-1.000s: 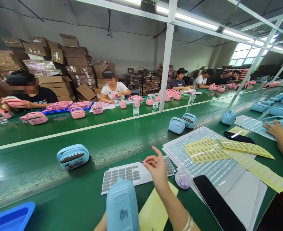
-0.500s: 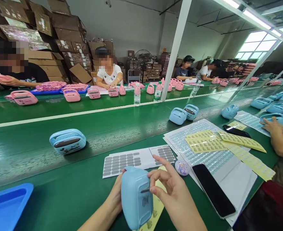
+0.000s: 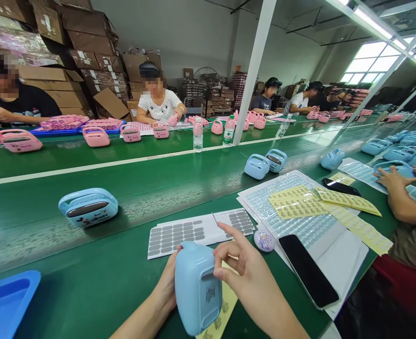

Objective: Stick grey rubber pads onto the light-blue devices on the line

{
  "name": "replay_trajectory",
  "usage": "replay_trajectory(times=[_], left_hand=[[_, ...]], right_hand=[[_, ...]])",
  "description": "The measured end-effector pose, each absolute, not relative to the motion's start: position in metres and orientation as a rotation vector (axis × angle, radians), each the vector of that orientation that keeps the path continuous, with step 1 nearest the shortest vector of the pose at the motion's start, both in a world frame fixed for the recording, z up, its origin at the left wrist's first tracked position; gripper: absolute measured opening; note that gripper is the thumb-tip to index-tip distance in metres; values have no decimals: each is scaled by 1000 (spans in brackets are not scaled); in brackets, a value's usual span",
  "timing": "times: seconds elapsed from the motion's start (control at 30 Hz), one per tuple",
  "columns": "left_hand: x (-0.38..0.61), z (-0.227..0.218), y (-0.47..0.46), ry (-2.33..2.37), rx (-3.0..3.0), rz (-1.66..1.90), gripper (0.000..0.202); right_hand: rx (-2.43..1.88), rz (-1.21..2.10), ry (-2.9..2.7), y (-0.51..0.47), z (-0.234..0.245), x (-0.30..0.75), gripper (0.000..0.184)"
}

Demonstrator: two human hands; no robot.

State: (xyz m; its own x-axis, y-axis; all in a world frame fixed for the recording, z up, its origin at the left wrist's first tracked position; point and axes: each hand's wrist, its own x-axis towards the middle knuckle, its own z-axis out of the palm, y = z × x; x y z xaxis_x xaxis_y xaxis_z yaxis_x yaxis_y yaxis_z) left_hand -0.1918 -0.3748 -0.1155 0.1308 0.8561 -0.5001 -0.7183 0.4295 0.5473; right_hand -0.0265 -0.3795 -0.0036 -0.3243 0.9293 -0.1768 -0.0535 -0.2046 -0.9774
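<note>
My left hand (image 3: pixel 168 278) is wrapped round the far side of a light-blue plastic device (image 3: pixel 193 292) with rounded edges, tilted up on end. Small dark print shows on its side, beneath a narrow recess. At that recess my right hand (image 3: pixel 241 266) pinches thumb and finger together, its index finger stretched upward. A greyish patch shows by the fingertips; I cannot make out what they hold. Partly under the device lies a yellow label sheet (image 3: pixel 225 313). Just beyond sits a white sheet of grey oval stickers (image 3: pixel 179 235), some spots bare.
A phone (image 3: pixel 308 270), a round badge (image 3: pixel 264 240) and yellow label sheets (image 3: pixel 299 202) lie at right. A blue tray (image 3: pixel 8 301) is at left. On the green belt stands another blue device (image 3: pixel 88 207). A co-worker's hand (image 3: pixel 393 181) touches devices at right; people sit opposite.
The view has shifted slightly, so most things sit further left. My hands keep nearly the same hold on the blue device. Across the belt, a person now holds a pink device up.
</note>
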Motion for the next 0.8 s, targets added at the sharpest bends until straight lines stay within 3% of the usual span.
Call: replay_trajectory(times=[0.4,0.8], left_hand=[[-192,-113,-373,892,249,1135,50],[-191,-108,-376,864,199,1092,48]], right_hand=[[-1181,1580,-1272,-382,-2,-31,80],[-1155,1500,-1252,-383,-7,-35,84]])
